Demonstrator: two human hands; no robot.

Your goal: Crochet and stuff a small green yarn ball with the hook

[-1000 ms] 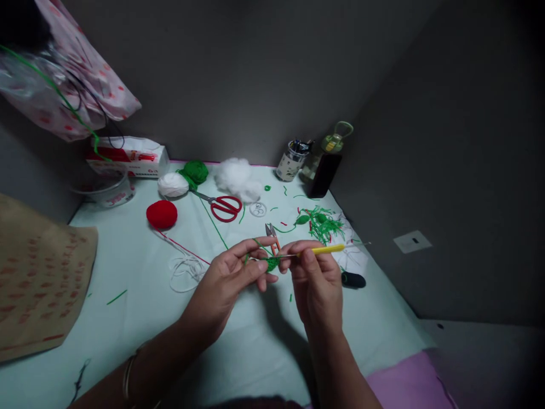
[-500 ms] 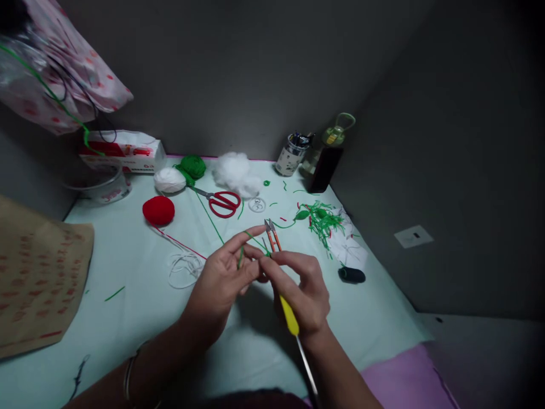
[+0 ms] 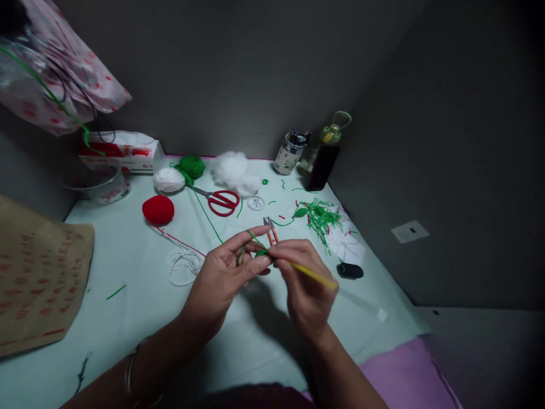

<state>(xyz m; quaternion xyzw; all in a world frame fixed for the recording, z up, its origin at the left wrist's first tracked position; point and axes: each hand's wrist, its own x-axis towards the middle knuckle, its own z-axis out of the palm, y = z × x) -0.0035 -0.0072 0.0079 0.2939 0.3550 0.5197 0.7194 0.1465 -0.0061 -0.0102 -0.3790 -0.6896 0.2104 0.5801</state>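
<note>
My left hand (image 3: 223, 278) pinches a small green yarn piece (image 3: 263, 253) between thumb and fingers, and green yarn runs over its raised index finger. In my right hand (image 3: 304, 284) is a yellow-handled crochet hook (image 3: 315, 275), its tip end at the green piece and hidden by the fingers. The hook's far end is blurred toward the right. Just beyond the fingertips lie orange thread snips (image 3: 273, 233). A green strand leads back from the left hand to the green yarn ball (image 3: 191, 167).
Red scissors (image 3: 223, 203), a red yarn ball (image 3: 158, 210), a white yarn ball (image 3: 169, 179) and white stuffing (image 3: 235, 173) lie beyond my hands. Green scraps (image 3: 321, 221) and a dark spool (image 3: 349, 270) are right. A brown paper bag (image 3: 42, 278) stands left.
My right hand has turned, swinging the hook from pointing down toward me to slanting out to the right. The green piece between the fingertips now shows more.
</note>
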